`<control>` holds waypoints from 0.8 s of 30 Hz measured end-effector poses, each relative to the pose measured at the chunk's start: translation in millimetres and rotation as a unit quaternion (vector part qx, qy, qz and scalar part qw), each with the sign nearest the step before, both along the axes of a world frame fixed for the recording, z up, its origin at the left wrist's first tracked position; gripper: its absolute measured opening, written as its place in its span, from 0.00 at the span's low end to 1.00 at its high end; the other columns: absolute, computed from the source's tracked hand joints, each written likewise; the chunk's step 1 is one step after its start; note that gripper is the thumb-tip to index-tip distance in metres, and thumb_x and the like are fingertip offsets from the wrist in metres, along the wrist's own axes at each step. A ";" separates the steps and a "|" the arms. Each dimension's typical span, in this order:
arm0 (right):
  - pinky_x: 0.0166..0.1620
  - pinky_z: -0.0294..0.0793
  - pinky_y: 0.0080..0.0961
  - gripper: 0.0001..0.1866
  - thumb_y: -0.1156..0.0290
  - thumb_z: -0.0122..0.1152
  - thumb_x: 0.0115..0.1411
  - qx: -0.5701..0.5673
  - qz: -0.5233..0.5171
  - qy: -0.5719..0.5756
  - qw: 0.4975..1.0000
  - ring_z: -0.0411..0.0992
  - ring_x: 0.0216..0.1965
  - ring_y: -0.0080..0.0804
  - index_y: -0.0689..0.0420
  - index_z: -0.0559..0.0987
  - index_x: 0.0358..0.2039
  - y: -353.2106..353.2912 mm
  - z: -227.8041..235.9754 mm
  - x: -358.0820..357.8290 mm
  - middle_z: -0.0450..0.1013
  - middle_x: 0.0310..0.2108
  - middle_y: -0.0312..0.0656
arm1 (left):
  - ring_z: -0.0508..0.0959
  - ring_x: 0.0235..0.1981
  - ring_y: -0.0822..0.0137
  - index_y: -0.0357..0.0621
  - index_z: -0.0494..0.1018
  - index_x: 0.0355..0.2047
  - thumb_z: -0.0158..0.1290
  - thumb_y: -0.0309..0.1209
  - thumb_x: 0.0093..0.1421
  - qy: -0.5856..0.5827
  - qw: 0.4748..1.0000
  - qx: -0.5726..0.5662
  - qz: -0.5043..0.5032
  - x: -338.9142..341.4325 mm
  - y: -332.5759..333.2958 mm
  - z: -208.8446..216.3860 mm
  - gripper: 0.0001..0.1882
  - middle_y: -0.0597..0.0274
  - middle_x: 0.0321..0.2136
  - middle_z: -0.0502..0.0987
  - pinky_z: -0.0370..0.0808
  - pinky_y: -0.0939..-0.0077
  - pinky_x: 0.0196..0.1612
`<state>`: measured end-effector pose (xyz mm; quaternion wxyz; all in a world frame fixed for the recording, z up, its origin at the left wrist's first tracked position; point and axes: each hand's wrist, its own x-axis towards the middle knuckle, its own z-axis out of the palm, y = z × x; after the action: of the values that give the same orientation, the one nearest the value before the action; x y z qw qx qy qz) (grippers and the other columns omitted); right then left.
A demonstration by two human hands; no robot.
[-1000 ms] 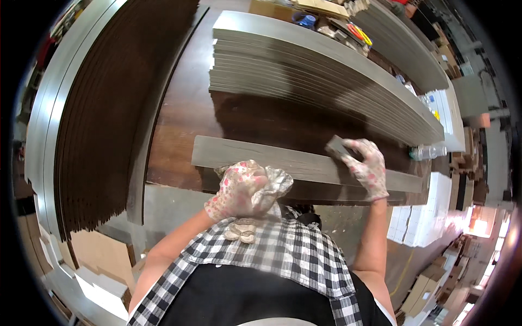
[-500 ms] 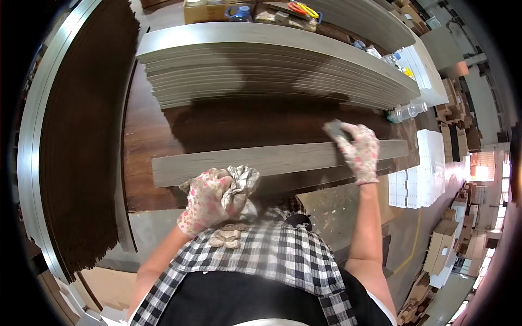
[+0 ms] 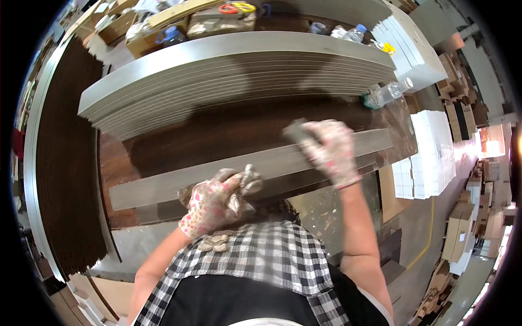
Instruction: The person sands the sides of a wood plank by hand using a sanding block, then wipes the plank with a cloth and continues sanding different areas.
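Note:
A long narrow grey board [image 3: 261, 163] lies across the brown table in front of me. My left hand [image 3: 211, 204], in a white glove with pink flowers, grips a crumpled pale rag [image 3: 246, 182] at the board's near edge. My right hand [image 3: 333, 149], gloved alike and blurred, is closed on a small dark grey block [image 3: 296, 131]. The block is over the board's far edge, right of the middle; whether it touches the board I cannot tell. Behind the board rises a thick stack of similar grey boards [image 3: 244, 73].
Another tall stack [image 3: 68, 157] stands at the left. Clear plastic bottles [image 3: 389, 94] lie at the table's right end, by white stacked panels [image 3: 432, 155]. Behind the stack are a blue-capped jug [image 3: 173, 36], and red and yellow scissors [image 3: 237, 8]. Cardboard boxes [image 3: 458, 231] fill the right side.
My right hand has moved left along the board with the grey block. The view has turned, so the board now appears tilted. My left hand still holds the rag.

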<state>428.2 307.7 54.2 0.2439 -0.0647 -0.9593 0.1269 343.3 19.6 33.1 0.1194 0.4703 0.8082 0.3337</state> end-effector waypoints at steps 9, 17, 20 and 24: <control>0.42 0.77 0.40 0.21 0.44 0.67 0.55 0.055 -0.153 -0.099 0.982 0.79 0.36 0.43 0.48 0.86 0.35 157.5 -13.5 79.7 0.81 0.32 0.44 | 0.77 0.28 0.45 0.42 0.78 0.35 0.60 0.34 0.53 0.013 0.993 -0.016 0.115 11.6 19.5 -15.8 0.11 0.50 0.29 0.73 0.74 0.59 0.30; 0.57 0.71 0.42 0.29 0.38 0.65 0.56 0.043 -0.384 -0.144 0.911 0.75 0.52 0.45 0.47 0.84 0.47 250.5 -17.1 115.9 0.78 0.46 0.46 | 0.79 0.30 0.45 0.45 0.78 0.34 0.60 0.30 0.49 0.011 0.993 -0.037 0.112 9.8 18.4 -19.2 0.10 0.51 0.31 0.76 0.76 0.56 0.31; 0.56 0.71 0.42 0.26 0.45 0.66 0.57 0.026 -0.366 -0.143 0.919 0.75 0.52 0.46 0.49 0.83 0.48 184.8 -25.3 87.6 0.79 0.46 0.47 | 0.80 0.30 0.47 0.45 0.80 0.39 0.62 0.36 0.53 0.025 0.996 -0.023 0.083 12.9 13.2 -10.7 0.14 0.51 0.31 0.77 0.77 0.57 0.32; 0.51 0.73 0.45 0.20 0.59 0.68 0.55 0.008 -0.250 -0.074 0.965 0.75 0.46 0.48 0.51 0.81 0.48 92.3 -48.8 63.7 0.78 0.39 0.49 | 0.81 0.32 0.48 0.45 0.79 0.40 0.66 0.38 0.48 0.052 0.997 -0.054 0.036 4.8 -16.6 -11.5 0.19 0.53 0.36 0.79 0.78 0.56 0.34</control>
<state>491.9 400.0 5.4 0.1967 -0.3099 -0.9289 0.0490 348.1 3.0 21.6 0.0904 0.4507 0.8463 0.2692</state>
